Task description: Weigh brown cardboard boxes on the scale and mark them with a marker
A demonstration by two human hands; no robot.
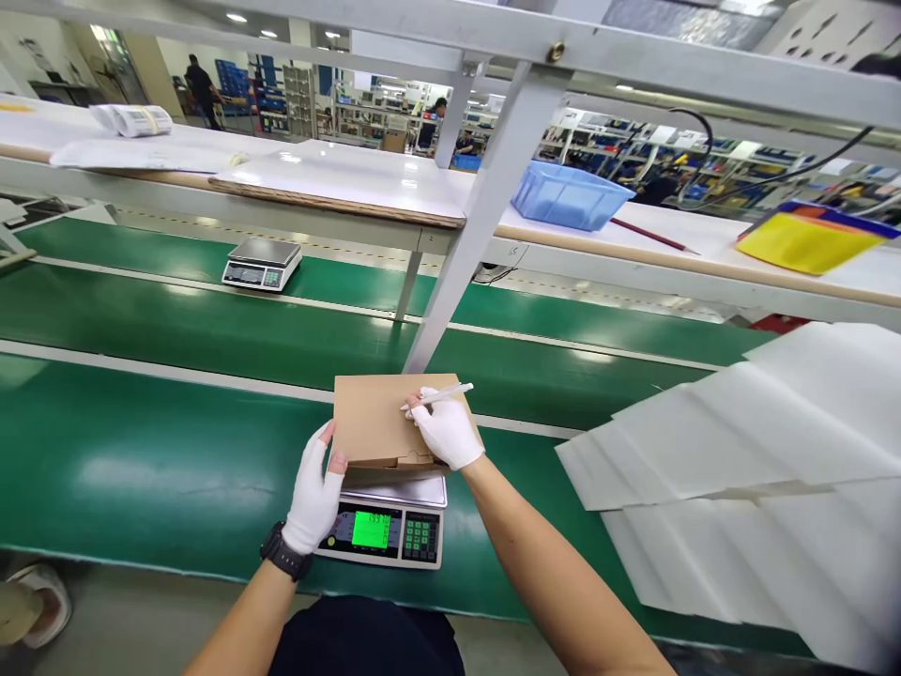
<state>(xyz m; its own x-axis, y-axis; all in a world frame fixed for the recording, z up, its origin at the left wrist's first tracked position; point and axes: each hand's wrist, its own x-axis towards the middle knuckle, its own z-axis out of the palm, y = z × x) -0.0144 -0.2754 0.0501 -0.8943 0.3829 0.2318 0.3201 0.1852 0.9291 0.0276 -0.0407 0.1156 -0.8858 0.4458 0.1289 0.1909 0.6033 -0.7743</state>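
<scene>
A closed brown cardboard box [380, 418] rests on a digital scale [422, 540] whose display glows green. My left hand [313, 493], in a white glove with bare fingertips, touches the box's left side, its thumb and fingers apart. Over the right part of the lid, my right hand [448, 427], gloved the same way, pinches a white pen [450, 392]. The pen's tip points left, close above the lid; whether it touches the cardboard I cannot tell.
White foam sheets [746, 441] overlap at the right on the green surface [175, 469]. Beyond a metal post [485, 197] stand a second scale [263, 263] and a shelf with a blue bin [569, 195] and a yellow one [809, 242]. People are in the background.
</scene>
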